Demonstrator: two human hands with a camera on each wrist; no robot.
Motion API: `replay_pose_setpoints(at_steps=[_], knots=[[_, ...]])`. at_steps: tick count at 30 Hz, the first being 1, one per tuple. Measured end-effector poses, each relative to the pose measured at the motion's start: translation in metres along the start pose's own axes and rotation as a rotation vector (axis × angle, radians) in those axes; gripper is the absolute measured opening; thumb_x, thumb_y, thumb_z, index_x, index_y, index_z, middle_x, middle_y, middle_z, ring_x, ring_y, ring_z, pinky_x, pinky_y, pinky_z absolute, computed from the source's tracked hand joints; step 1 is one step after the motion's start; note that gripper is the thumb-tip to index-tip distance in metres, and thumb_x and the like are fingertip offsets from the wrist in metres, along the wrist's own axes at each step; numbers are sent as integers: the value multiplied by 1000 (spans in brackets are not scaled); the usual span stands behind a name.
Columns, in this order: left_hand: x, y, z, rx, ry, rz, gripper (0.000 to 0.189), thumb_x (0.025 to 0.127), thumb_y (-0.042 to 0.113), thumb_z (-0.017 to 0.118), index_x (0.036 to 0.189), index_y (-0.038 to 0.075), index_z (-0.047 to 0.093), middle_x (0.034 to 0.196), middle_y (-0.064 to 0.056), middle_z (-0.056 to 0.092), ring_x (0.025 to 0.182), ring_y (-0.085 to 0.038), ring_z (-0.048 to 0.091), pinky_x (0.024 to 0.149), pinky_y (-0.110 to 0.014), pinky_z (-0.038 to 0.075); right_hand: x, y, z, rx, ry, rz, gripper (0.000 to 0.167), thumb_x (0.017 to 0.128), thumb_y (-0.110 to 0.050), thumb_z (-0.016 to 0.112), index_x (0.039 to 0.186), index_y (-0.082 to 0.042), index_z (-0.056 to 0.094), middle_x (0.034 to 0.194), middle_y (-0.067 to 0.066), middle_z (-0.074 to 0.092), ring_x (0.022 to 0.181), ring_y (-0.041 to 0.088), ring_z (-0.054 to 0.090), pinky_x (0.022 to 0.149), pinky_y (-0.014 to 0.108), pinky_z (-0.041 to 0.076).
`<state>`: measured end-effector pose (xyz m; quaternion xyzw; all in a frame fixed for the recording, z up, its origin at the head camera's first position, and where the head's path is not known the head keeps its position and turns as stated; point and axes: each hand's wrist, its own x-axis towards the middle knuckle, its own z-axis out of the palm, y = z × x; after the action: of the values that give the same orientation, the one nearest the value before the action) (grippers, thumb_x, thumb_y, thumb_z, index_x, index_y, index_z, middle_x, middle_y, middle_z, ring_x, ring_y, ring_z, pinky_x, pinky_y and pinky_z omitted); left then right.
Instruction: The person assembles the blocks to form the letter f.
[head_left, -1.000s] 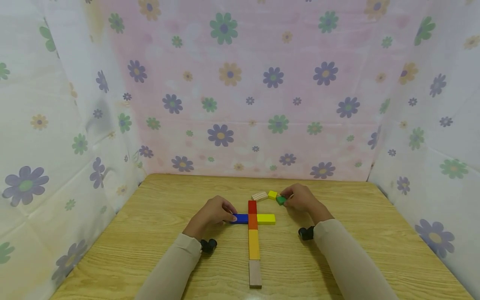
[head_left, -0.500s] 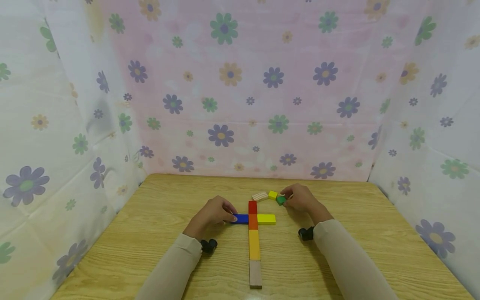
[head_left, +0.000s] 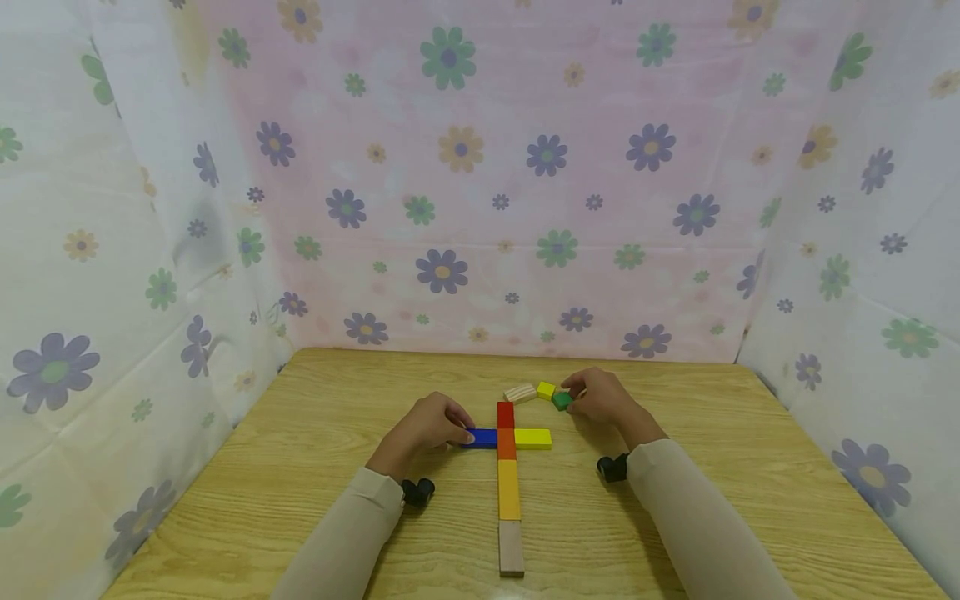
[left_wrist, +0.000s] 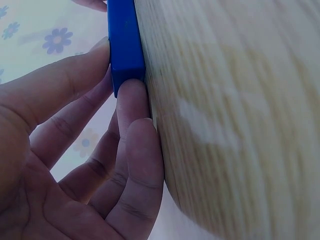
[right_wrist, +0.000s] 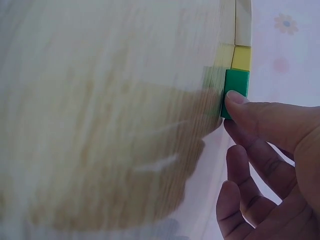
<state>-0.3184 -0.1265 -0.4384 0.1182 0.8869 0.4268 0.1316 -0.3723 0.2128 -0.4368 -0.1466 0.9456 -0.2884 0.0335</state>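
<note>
My left hand (head_left: 429,421) holds the outer end of a blue block (head_left: 483,437), the left arm of a flat cross of wooden blocks. In the left wrist view its thumb lies along the blue block (left_wrist: 126,40) and a fingertip touches the end face. My right hand (head_left: 603,396) pinches a green block (head_left: 562,402) behind the cross; in the right wrist view the thumb is on the green block (right_wrist: 235,82). A small yellow block (head_left: 546,390) touches the green one, followed by a plain wood block (head_left: 521,392) in a bent row.
An orange-red block (head_left: 506,443) forms the cross's centre, with a red block (head_left: 506,414) behind and a long yellow block (head_left: 533,439) at right. Towards me run an amber block (head_left: 508,489) and a greyish wood block (head_left: 511,548). Flowered cloth (head_left: 480,208) borders the wooden table (head_left: 337,383).
</note>
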Motion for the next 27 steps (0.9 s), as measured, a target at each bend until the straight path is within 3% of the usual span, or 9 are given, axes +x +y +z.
replay_pose_setpoints(at_steps=[14, 27], knots=[[-1, 0, 0, -9, 3, -3, 10, 88, 17, 84, 97, 15, 81, 88, -1, 73, 80, -18, 68, 71, -34, 60, -1, 3, -2, -1, -4, 3, 43, 89, -6, 78, 131, -1, 69, 115, 12, 74, 106, 31, 68, 96, 49, 56], [-1, 0, -1, -12, 1, -1, 10, 88, 17, 84, 98, 15, 81, 88, -1, 74, 79, -17, 70, 72, -34, 60, -14, 13, -12, -65, 6, -42, 38, 93, -17, 76, 129, -4, 71, 111, 9, 74, 103, 28, 69, 91, 47, 58]])
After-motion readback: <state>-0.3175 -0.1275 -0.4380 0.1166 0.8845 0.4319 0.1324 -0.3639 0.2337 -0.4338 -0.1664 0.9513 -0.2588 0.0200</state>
